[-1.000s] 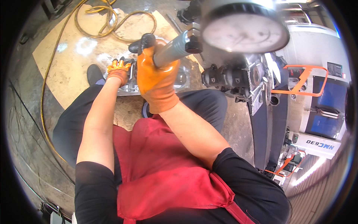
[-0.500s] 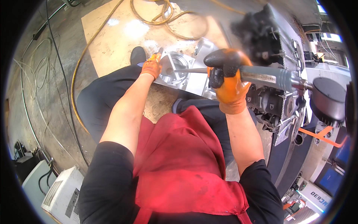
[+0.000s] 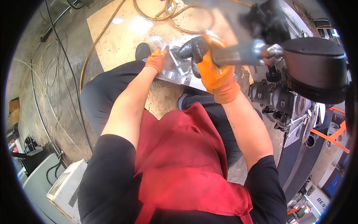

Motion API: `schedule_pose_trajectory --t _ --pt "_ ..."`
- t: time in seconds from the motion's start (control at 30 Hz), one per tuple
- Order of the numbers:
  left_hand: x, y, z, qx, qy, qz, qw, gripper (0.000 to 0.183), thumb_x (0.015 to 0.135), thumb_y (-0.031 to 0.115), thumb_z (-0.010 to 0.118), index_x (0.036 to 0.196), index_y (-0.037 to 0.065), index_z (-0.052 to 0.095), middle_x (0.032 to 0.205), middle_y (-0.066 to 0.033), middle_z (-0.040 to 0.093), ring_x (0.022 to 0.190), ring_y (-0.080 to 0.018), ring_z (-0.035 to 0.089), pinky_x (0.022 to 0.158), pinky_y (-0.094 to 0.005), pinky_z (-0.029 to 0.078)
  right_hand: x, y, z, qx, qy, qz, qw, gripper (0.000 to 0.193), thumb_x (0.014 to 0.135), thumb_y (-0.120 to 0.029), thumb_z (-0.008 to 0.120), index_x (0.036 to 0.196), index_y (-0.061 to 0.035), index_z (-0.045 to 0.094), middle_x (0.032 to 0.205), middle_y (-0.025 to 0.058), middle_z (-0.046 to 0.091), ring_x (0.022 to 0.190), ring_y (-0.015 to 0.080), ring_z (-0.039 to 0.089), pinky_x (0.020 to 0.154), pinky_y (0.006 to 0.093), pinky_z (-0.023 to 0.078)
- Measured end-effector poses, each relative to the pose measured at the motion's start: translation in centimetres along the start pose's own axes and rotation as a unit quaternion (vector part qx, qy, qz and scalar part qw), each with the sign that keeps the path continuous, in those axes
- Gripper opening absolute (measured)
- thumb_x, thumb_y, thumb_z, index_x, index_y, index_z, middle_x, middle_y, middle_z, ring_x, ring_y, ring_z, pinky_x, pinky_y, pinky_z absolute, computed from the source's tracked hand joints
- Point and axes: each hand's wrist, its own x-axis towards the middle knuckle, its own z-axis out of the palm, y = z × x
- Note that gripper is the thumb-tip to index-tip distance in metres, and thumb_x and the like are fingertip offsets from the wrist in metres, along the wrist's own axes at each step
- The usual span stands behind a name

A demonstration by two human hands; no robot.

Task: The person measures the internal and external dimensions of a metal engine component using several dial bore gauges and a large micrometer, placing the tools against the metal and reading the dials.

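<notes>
A dial bore gauge, with a grey grip (image 3: 240,54) and a large black round dial housing (image 3: 315,71), slants across the right side. My right hand (image 3: 212,61), in an orange glove with dark fingertips, is closed round it below the grey grip. The gauge's lower end is hidden behind that hand, over a shiny machined metal casting (image 3: 170,74) with a round bore. My left hand (image 3: 156,60), gloved in orange, grips the casting's left edge. The casting lies on the floor between my feet, partly covered by my right hand.
A tan board (image 3: 112,41) lies under the casting. A yellow hose (image 3: 85,61) coils over it, and thin cables (image 3: 46,78) trail across the floor at left. An engine block (image 3: 274,97) stands close at right. A white boxy unit (image 3: 67,186) is at lower left.
My right hand has moved left and up with the gauge, whose dial housing now looks larger and nearer. My left hand stays on the casting. The view has shifted slightly.
</notes>
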Motion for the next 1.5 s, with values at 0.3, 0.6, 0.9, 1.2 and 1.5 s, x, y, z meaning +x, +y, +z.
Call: schedule_pose_trajectory --t 0.3,0.6,0.9,1.2,1.5 --pt "-1.2 2.1 -2.9 -0.014 -0.003 -0.03 0.999 0.047 0.088 0.002 0.048 0.132 0.015 0.056 0.136 -0.0207 0.048 0.12 -0.0395 0.058 0.102 -0.0431 0.048 -0.2 -2.0 -0.7 0.258 -0.037 0.307 0.915 0.023 0.1 -0.015 0.056 0.087 0.0016 0.066 0.07 0.0033 0.061 0.056 0.0069 0.049 0.05 0.0243 0.037" --pt "-0.8 0.7 -1.0 -0.016 0.002 0.017 1.0 0.049 0.086 0.0 0.048 0.133 0.014 0.054 0.134 -0.0225 0.049 0.118 -0.0402 0.058 0.101 -0.0432 0.048 1.1 -2.3 -0.2 0.265 -0.07 0.26 0.926 0.018 0.098 -0.012 0.056 0.09 0.0018 0.066 0.075 0.0045 0.062 0.06 0.0086 0.052 0.052 0.0257 0.04" --pt "1.7 -1.1 3.3 -0.097 0.043 0.039 0.994 0.054 0.084 -0.004 0.051 0.135 0.015 0.052 0.133 -0.0218 0.048 0.118 -0.0408 0.058 0.1 -0.0448 0.049 1.9 -2.2 1.4 0.193 -0.086 0.218 0.953 0.015 0.097 -0.009 0.058 0.09 0.001 0.067 0.074 0.0027 0.059 0.058 0.008 0.05 0.051 0.0259 0.039" --pt "0.6 -0.1 0.9 -0.073 0.032 0.06 0.995 0.05 0.086 -0.003 0.049 0.133 0.013 0.055 0.13 -0.0215 0.05 0.117 -0.0395 0.059 0.098 -0.0446 0.05 0.1 -0.5 2.2 0.084 -0.084 0.163 0.979 0.018 0.099 -0.013 0.058 0.091 0.0001 0.068 0.073 0.0017 0.061 0.055 0.0047 0.047 0.047 0.0234 0.035" --pt "-1.7 2.4 -1.9 -0.02 -0.041 0.025 0.999 0.048 0.085 0.0 0.053 0.13 0.014 0.058 0.131 -0.0208 0.049 0.118 -0.0374 0.058 0.097 -0.0426 0.051 1.3 -1.1 2.7 0.204 -0.079 0.197 0.956 0.012 0.094 -0.007 0.059 0.104 -0.0024 0.063 0.076 0.0001 0.059 0.06 0.0067 0.052 0.052 0.0247 0.042"
